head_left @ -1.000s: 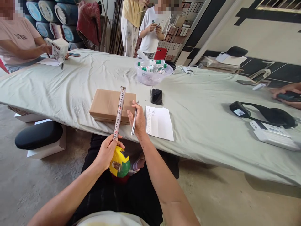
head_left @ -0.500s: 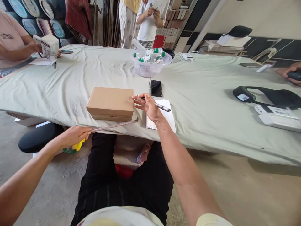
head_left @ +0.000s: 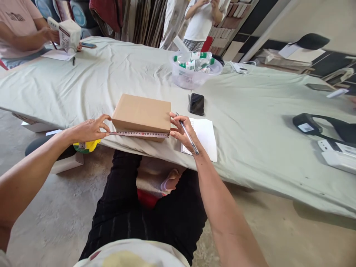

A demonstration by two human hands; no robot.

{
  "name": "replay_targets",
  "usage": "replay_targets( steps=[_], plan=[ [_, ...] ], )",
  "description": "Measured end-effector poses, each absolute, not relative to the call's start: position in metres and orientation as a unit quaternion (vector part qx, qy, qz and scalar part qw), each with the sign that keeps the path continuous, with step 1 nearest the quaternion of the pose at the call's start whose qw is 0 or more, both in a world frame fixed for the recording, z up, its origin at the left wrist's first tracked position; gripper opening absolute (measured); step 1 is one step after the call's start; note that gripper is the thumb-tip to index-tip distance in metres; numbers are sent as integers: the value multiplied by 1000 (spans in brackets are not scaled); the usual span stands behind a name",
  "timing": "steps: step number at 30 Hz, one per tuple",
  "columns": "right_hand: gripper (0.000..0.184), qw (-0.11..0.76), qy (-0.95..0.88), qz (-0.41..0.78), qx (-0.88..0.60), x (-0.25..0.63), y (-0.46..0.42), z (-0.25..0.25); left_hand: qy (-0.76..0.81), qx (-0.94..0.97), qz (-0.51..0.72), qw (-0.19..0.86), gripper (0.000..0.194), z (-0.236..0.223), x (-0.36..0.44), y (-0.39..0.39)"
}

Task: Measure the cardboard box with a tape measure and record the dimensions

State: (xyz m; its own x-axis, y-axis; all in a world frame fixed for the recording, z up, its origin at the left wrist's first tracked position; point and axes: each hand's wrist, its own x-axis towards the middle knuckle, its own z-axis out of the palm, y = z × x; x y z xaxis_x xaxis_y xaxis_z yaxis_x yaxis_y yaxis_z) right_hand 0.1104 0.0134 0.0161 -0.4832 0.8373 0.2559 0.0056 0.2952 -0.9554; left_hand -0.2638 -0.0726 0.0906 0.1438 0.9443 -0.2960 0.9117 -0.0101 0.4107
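Note:
A closed brown cardboard box [head_left: 142, 113] lies on the cloth-covered table near its front edge. Along the box's front face a white tape measure [head_left: 139, 134] is stretched, its printed numbers toward me. My left hand [head_left: 90, 129] pinches the tape's left end, with a fingertip at the box's left corner. At the right side of the box, my right hand [head_left: 185, 133] holds a clear-barrelled pen [head_left: 187, 135], its fingers at the box's corner and the tape's right end. Partly under that hand lies a white notebook [head_left: 205, 139] with some writing.
Behind the notebook lies a black phone [head_left: 197, 104]. A clear plastic basin [head_left: 191, 78] holds several bottles. At right are a black head strap device [head_left: 308, 124] and a white box-shaped device [head_left: 336, 155]. A person [head_left: 25, 33] sits far left; others stand behind the table.
The tape has gone from lying slanted in front of the box to running along its front face. My right hand has come down to the tape's right end, pen still held. The view has shifted.

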Motion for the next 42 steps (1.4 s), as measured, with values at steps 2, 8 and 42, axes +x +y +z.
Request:
replay_targets(
  steps=[2, 8, 42],
  plan=[
    [54, 391, -713, 500, -298, 114, 15, 14, 654, 715, 16, 245, 71, 92, -268, -70],
    [49, 357, -756, 450, -314, 117, 16, 14, 639, 736, -10, 224, 70, 93, -277, -64],
    [66, 328, -838, 311, -306, 118, 16, -2, 609, 731, 84, 296, 55, 78, -277, -54]
  ],
)
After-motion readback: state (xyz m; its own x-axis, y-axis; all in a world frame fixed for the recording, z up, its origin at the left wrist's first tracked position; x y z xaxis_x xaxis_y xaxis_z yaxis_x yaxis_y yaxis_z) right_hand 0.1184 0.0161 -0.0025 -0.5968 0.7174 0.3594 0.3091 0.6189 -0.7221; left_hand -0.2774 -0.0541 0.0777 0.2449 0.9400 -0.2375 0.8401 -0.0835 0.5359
